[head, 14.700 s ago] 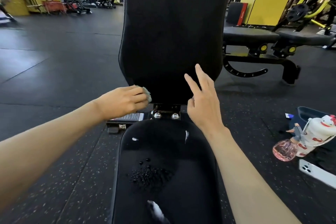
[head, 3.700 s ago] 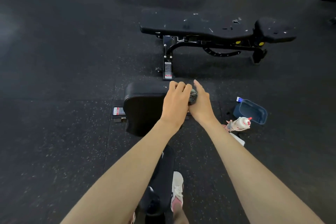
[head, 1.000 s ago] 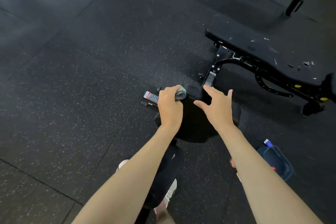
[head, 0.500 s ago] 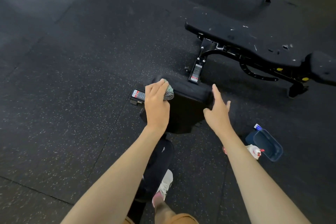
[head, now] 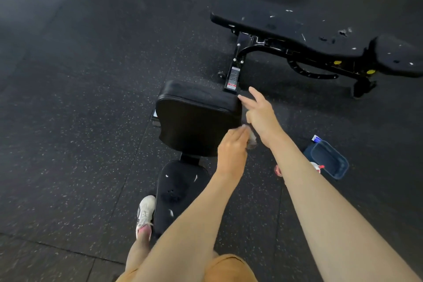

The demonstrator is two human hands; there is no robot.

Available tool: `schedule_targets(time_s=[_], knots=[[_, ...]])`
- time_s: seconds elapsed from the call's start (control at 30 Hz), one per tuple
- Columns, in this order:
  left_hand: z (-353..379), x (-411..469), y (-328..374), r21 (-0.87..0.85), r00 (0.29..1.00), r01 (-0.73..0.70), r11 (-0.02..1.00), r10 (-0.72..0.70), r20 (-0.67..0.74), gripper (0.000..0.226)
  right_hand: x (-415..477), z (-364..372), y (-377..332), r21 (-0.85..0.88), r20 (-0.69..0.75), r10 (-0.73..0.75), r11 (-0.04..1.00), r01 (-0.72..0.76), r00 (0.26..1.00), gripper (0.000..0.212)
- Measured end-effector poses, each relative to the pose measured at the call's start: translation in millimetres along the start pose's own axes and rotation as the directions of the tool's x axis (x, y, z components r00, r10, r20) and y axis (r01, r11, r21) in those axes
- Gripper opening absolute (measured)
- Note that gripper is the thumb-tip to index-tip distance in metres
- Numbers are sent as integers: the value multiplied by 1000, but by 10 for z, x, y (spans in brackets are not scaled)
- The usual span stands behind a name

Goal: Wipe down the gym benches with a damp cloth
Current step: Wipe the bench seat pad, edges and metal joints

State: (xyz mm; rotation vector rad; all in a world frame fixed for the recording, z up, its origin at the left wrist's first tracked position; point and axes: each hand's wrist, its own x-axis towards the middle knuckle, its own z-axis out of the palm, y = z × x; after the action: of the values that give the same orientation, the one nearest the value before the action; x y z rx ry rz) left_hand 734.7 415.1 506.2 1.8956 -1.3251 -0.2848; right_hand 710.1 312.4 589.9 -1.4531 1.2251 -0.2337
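I look down on a black gym bench: its raised backrest (head: 194, 121) stands upright below me, and its seat pad (head: 178, 192) carries white specks and dark grit. My left hand (head: 232, 151) grips a small grey cloth (head: 251, 141) at the backrest's right edge, low down. My right hand (head: 259, 113) hovers just right of that edge with its fingers spread, holding nothing. A second flat black bench (head: 297, 30) stands behind, its pad flecked with white marks.
A dark blue tub (head: 329, 159) sits on the floor to the right, with a white spray bottle (head: 317, 166) beside it, partly hidden by my right forearm. My white shoe (head: 145, 212) stands left of the seat. Black speckled rubber floor (head: 80, 121) spreads all around.
My left hand has carried the cloth from the backrest's top left corner across and down to its right edge. My right hand stays near the right corner. The view has tilted downward.
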Motion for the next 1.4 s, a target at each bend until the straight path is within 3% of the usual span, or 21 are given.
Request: schedule_targets(time_s=[0.07, 0.13, 0.23, 0.3, 0.37, 0.47, 0.6, 0.7, 0.83, 1.03, 1.13, 1.23, 1.4], knots=[[55, -275, 14, 19, 993, -66, 998, 64, 98, 53, 52, -82, -20, -5, 24, -12, 1000, 12, 1000, 75], [-10, -402, -59, 51, 984, -145, 988, 139, 110, 53, 93, -137, -27, -12, 43, -33, 999, 34, 999, 73], [-306, -248, -173, 54, 992, -97, 994, 101, -82, 40, 72, -52, -42, 27, 43, -36, 999, 35, 998, 71], [-540, 54, -215, 48, 963, -85, 995, 94, -254, 39, 33, 43, -32, 77, 13, -14, 997, 13, 1000, 72], [-736, 375, -220, 59, 938, -70, 996, 86, -335, 39, 8, 127, -20, 141, -48, 10, 990, -4, 999, 72], [-757, 655, -76, 117, 980, -99, 988, 117, -161, 41, -42, 165, -39, 240, -118, 47, 970, -18, 992, 69], [-558, 686, 119, 173, 994, -104, 979, 95, 57, 36, -82, 122, 11, 240, -179, 79, 970, -35, 981, 68], [-582, 772, 151, 387, 981, -140, 912, 75, 178, 30, -93, 153, 60, 227, -193, 100, 972, -55, 976, 66], [-737, 911, 65, 453, 990, -95, 886, 36, 139, 26, -107, 244, 40, 241, -197, 87, 970, -37, 977, 67], [-1066, 890, -275, 356, 993, 115, 927, -106, -45, 33, -121, 411, -19, 85, -180, -35, 995, 51, 983, 77], [-1135, 841, -345, 314, 982, 187, 931, -166, -94, 34, -128, 519, -43, -72, -187, -127, 991, 115, 974, 75], [-1249, 811, -455, 281, 960, 267, 922, -230, -157, 34, -130, 618, -95, -294, -200, -261, 935, 197, 944, 73], [-1502, 784, -701, 176, 884, 443, 879, -395, -251, 30, -103, 843, -146, -444, -128, -328, 863, 242, 936, 70]])
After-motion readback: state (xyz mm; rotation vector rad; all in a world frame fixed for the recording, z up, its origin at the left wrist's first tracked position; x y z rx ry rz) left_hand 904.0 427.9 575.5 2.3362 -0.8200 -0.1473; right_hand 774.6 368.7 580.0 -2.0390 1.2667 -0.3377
